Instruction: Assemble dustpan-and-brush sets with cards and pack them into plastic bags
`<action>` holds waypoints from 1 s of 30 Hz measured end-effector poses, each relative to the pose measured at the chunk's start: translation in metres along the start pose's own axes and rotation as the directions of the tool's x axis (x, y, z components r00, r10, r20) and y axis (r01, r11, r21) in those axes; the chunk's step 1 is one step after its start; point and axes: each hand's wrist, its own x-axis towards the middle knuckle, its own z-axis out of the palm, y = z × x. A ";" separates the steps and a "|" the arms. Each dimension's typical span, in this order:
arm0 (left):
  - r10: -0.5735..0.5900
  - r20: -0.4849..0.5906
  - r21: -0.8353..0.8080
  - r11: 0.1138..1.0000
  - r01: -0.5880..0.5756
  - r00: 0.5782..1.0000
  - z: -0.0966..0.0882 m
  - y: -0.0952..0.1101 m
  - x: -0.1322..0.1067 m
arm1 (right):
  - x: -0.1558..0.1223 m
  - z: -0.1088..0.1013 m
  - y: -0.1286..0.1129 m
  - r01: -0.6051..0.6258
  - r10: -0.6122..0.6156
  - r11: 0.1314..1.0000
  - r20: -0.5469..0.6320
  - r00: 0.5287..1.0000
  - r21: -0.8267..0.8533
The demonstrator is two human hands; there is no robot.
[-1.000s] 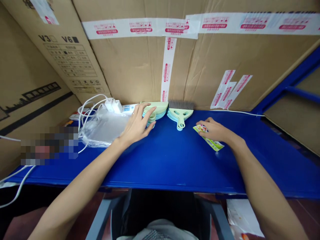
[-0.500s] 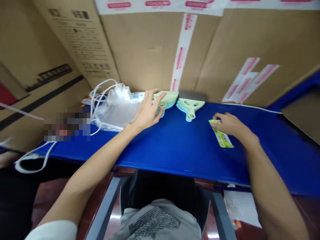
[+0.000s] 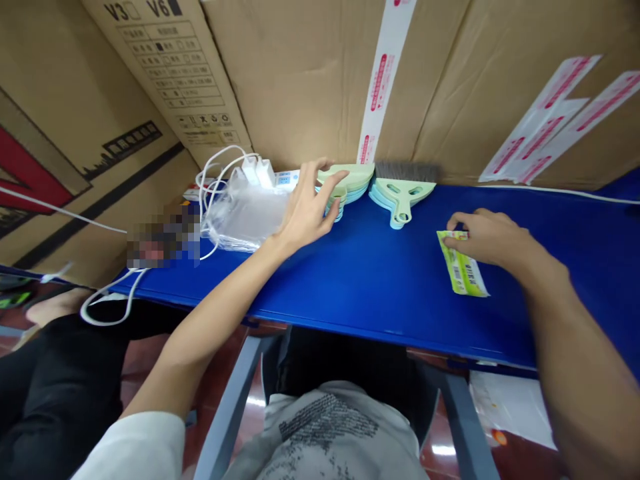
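My left hand (image 3: 307, 208) reaches to the back of the blue table (image 3: 380, 293), its fingers closing round the handle end of a stack of pale green and blue dustpans (image 3: 350, 183). Just right of that stack lies a pile of small brushes (image 3: 403, 193) with grey bristles against the cardboard. My right hand (image 3: 493, 237) rests on the table with curled fingers pressing on the top end of a green and yellow printed label card (image 3: 463, 267). The card lies flat on the blue surface.
A pile of clear plastic bags (image 3: 245, 213) lies left of the dustpans, with white chargers and cables (image 3: 255, 170) behind it. Large cardboard boxes (image 3: 310, 80) wall in the back and left. Another person's dark-clothed legs (image 3: 55, 380) are at the lower left.
The camera has swung left and down, so the table sits higher and further right. My left hand has closed more round the dustpan stack. My right hand stays on the card.
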 end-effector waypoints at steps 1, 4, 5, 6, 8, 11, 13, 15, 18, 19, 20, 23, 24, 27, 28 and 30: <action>-0.012 0.010 0.007 1.000 0.012 1.000 -0.001 0.001 0.000 | -0.002 0.000 -0.003 0.002 -0.002 1.000 -0.009 1.000 -0.003; -0.032 0.005 0.005 0.999 0.032 0.999 -0.002 0.002 0.000 | -0.009 -0.001 -0.011 0.002 -0.003 1.000 -0.023 1.000 -0.031; -0.032 -0.006 0.001 0.999 0.032 0.999 -0.002 0.002 0.000 | -0.012 -0.002 -0.014 0.004 -0.006 0.999 -0.035 0.999 -0.046; -0.028 -0.015 -0.003 1.000 0.028 0.999 -0.002 0.001 0.000 | -0.015 -0.002 -0.017 0.008 -0.012 0.998 -0.052 0.999 -0.062; -0.007 -0.018 -0.005 1.000 0.007 1.000 -0.002 -0.001 0.000 | -0.019 -0.003 -0.022 0.021 -0.028 0.996 -0.083 0.996 -0.083; 0.034 0.034 0.001 0.999 -0.034 0.999 -0.002 -0.001 0.000 | -0.023 -0.004 -0.029 0.011 -0.021 0.997 -0.114 0.993 -0.083; 0.033 0.085 0.005 0.999 -0.034 0.996 -0.003 0.000 0.000 | -0.024 -0.003 -0.032 0.002 -0.014 0.998 -0.182 0.983 -0.066; 0.012 0.120 0.013 1.000 -0.014 0.993 -0.004 0.001 0.000 | -0.024 -0.002 -0.037 0.013 -0.025 0.999 -0.295 0.955 -0.041; -0.013 0.147 0.048 0.999 0.006 0.989 -0.003 0.000 0.000 | -0.025 -0.002 -0.044 0.109 -0.096 0.994 -0.449 0.888 0.005; -0.022 0.156 0.062 0.998 0.012 0.988 -0.001 -0.001 -0.001 | -0.026 -0.002 -0.048 0.172 -0.143 0.985 -0.476 0.867 0.017; -0.034 0.164 0.073 0.997 0.022 0.986 0.000 -0.002 -0.002 | -0.027 -0.002 -0.051 0.243 -0.201 0.970 -0.491 0.848 0.022; -0.080 0.176 0.092 0.994 0.064 0.981 0.008 -0.005 -0.004 | -0.029 0.001 -0.061 0.403 -0.372 0.915 -0.451 0.811 -0.030; -0.091 0.173 0.095 0.993 0.076 0.981 0.010 -0.005 -0.005 | -0.030 0.003 -0.064 0.426 -0.412 0.902 -0.419 0.809 -0.065; -0.123 0.163 0.092 0.990 0.109 0.979 0.016 -0.006 -0.007 | -0.026 0.010 -0.071 0.461 -0.491 0.871 -0.315 0.812 -0.168; -0.137 0.161 0.078 0.989 0.126 0.977 0.017 -0.007 -0.007 | -0.024 0.012 -0.072 0.468 -0.506 0.862 -0.291 0.812 -0.195; -0.167 0.153 0.021 0.986 0.165 0.974 0.019 -0.007 -0.008 | -0.019 0.014 -0.074 0.478 -0.530 0.845 -0.258 0.808 -0.239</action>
